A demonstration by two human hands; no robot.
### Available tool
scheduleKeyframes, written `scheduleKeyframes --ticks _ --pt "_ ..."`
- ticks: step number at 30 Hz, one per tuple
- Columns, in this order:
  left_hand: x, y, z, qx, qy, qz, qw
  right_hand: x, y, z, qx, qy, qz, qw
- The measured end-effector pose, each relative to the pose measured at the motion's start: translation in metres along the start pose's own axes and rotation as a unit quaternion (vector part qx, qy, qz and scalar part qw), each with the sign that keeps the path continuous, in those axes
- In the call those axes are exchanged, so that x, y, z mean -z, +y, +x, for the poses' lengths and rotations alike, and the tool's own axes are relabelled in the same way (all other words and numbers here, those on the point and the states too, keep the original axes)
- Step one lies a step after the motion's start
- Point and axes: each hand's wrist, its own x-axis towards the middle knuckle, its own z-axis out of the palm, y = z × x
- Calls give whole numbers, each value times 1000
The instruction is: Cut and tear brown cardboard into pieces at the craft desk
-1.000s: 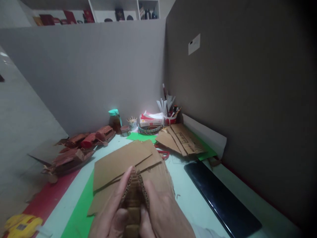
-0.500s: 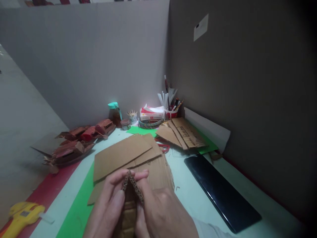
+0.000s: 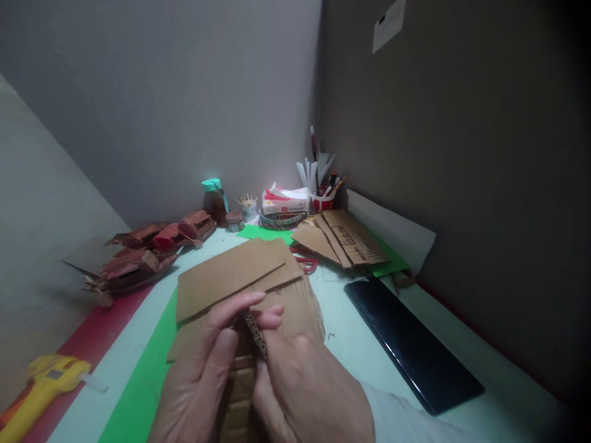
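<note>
Between my two hands is a folded piece of corrugated cardboard (image 3: 239,394), its fluted cut edge facing up and its creased inner side showing below. My left hand (image 3: 203,375) grips it from the left, thumb near the top and forefinger stretched across the fold. On the other side my right hand (image 3: 309,381) is closed round the right flap, its fingers curled. The lower part of the piece is hidden by my palms. Just beyond my fingers, flat cardboard sheets (image 3: 226,277) lie stacked on the table.
A yellow glue gun (image 3: 50,387) lies at the left, with reddish model boats (image 3: 133,264) behind it. At the right is a black slab-like object (image 3: 410,344). Red-handled scissors (image 3: 307,264), more cardboard (image 3: 351,240), a bottle (image 3: 215,203) and a pen cup (image 3: 323,202) stand farther back.
My left fingers have shifted up over the fold's top and now cover most of its left edge. The view has tipped down slightly.
</note>
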Motion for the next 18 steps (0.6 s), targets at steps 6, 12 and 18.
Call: scheduleKeyframes --ticks 6,12,18 --pt "4 -4 10 -7 -86 -43 995 2 4 -1 41 12 102 994" --pt "4 6 10 10 -23 -116 993 20 3 -2 43 -21 317 947" --pt "-2 21 4 -7 94 -199 975 12 5 -3 80 -62 453 886"
